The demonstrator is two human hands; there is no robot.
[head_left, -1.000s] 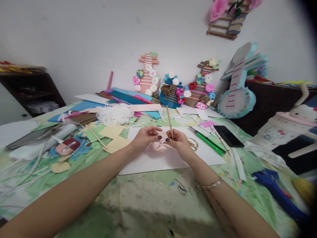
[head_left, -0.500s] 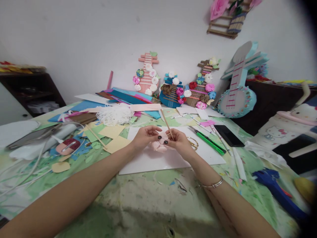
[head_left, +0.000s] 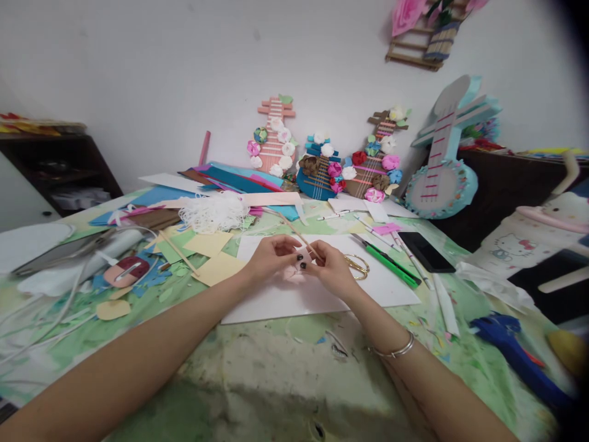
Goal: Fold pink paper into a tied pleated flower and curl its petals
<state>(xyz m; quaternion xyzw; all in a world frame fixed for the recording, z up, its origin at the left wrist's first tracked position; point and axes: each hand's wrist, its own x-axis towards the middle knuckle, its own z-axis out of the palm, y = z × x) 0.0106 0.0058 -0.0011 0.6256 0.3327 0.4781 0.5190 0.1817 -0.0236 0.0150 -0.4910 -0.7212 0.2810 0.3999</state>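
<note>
My left hand (head_left: 272,259) pinches a pale pink paper piece (head_left: 294,274) above a white board (head_left: 276,306). Its kind, perhaps a folded flower, is hard to make out between the fingers. Pressed close on the other side, my right hand (head_left: 332,268) has its thumb on the same paper. A thin wooden stick (head_left: 298,231) also sits in the right hand and slants up to the left. Both thumbs nearly meet over the paper. Gold-handled scissors (head_left: 358,266) lie just right of my right hand, partly hidden by it.
A green utility knife (head_left: 391,264) and a black phone (head_left: 426,252) lie to the right, with a blue glue gun (head_left: 510,350) nearer me. White string (head_left: 214,212) and paper scraps (head_left: 221,267) cover the left. Several decorated paper instruments (head_left: 317,169) lean on the wall.
The stick in my right hand has tilted further to the left, its far tip swinging away from the pink strip's end. Both hands stay at nearly the same spot.
</note>
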